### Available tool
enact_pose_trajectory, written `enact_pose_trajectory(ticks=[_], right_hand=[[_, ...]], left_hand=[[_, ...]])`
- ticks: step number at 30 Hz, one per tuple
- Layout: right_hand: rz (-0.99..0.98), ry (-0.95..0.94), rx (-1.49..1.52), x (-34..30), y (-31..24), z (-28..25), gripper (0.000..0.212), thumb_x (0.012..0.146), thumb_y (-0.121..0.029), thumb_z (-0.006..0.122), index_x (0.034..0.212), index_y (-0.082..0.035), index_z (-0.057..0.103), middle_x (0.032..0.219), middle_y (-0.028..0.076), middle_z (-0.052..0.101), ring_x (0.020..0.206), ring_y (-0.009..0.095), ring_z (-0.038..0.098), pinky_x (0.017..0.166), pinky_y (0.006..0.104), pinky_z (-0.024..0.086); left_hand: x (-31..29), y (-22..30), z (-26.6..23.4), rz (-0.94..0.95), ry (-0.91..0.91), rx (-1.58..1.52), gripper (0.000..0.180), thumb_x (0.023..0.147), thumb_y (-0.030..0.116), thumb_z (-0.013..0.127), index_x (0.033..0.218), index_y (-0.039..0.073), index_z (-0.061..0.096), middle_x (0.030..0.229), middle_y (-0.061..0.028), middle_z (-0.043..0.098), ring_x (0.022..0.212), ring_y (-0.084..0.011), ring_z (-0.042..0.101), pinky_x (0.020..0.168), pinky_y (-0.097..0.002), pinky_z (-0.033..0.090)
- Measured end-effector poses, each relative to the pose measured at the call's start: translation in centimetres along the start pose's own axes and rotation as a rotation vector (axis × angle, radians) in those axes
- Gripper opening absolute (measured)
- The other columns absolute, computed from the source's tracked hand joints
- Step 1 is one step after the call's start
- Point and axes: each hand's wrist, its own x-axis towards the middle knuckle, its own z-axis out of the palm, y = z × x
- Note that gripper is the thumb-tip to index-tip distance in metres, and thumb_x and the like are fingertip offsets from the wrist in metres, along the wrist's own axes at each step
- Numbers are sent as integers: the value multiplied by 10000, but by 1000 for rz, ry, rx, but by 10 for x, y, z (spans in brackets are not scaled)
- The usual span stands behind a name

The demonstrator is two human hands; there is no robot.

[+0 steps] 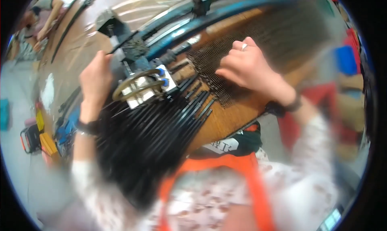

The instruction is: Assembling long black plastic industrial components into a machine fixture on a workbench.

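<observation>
The left hand [96, 79] was positioned beside the metal fixture [147, 85], its fingers closed on the end of a thin dark rod [121, 46], which extended toward the fixture's upper part. The right hand [246, 65] was clenched above a dark, mesh-like layer [213, 85]; any contents were not visible. Black rods [141, 138] lay bundled on the wooden table [221, 120], near the fixture.
</observation>
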Motion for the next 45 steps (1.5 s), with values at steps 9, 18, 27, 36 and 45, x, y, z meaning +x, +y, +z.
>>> enact_pose_trajectory(ticks=[9, 18, 27, 36, 45], right_hand=[[-278, -354, -78, -53, -47, 14, 138, 688, -158, 605, 776, -75, 537, 748, 48, 535, 771, 214, 518, 663, 339, 408], [155, -242, 266, -40, -36, 21, 165, 741, -21, 648, 895, -45, 593, 817, 126, 598, 795, 333, 606, 669, 430, 510], [52, -141, 56, -21, -23, 18, 214, 816, -127, 731, 1013, -106, 651, 843, 99, 577, 782, 302, 594, 639, 405, 506], [221, -230, 112, -18, -27, 17, 203, 895, -261, 675, 1047, -127, 688, 785, 95, 687, 712, 309, 687, 619, 412, 546], [255, -26, 693, -42, -26, 17, 293, 902, -64, 653, 1191, -47, 698, 800, 92, 705, 707, 198, 659, 636, 326, 527]], left_hand=[[-27, -110, -11, 90, 62, 10, 102, 963, 132, 567, 973, 44, 618, 841, -177, 649, 728, -384, 624, 630, -495, 477], [-73, 74, -57, 8, -581, -4, 103, 845, 139, 645, 891, 75, 712, 811, -114, 674, 786, -307, 664, 685, -417, 540], [-107, 85, -46, -189, -588, -181, 444, 807, 51, 629, 1248, 27, 576, 942, -114, 558, 920, -290, 603, 721, -406, 532], [-93, 122, -61, 61, -453, -244, 412, 935, 142, 615, 1344, 118, 568, 801, -107, 550, 709, -287, 633, 553, -425, 516], [-59, 163, -51, 167, -369, -430, 436, 919, 119, 644, 1349, 132, 575, 707, -105, 544, 591, -300, 606, 519, -423, 498]])
